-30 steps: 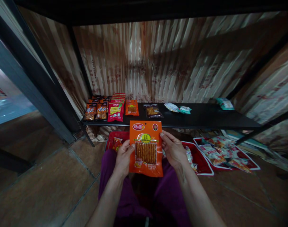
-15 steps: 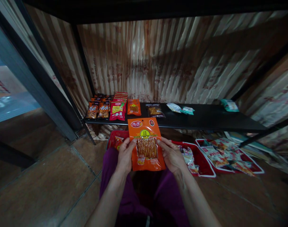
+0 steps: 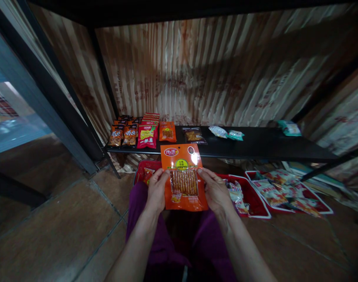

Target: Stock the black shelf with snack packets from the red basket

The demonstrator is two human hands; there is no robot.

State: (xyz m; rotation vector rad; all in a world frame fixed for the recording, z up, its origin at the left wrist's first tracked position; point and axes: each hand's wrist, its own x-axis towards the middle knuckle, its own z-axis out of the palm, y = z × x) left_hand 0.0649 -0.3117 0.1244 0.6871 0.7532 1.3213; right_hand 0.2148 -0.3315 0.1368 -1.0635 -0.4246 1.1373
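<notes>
Fingers (image 3: 165, 175) of the left hand (image 3: 156, 194) and right hand (image 3: 217, 194) pinch both sides of an orange packet of brown snack sticks (image 3: 183, 182), held up in front of the black shelf (image 3: 255, 149). It looks slick, so a weak pinch might let it slip down in front of the shelf. If it goes forward too low, it could bump the shelf's front edge and bend. A brown snack bag (image 3: 194, 135) and a matching orange packet (image 3: 167, 132) sit on the shelf, and a wide swing might knock them. Toward the shelf's right end, a long stretch between two mint-green packets (image 3: 235, 135) looks roomy. Below the shelf's front, a red basket (image 3: 257, 201) makes the space tighter.
</notes>
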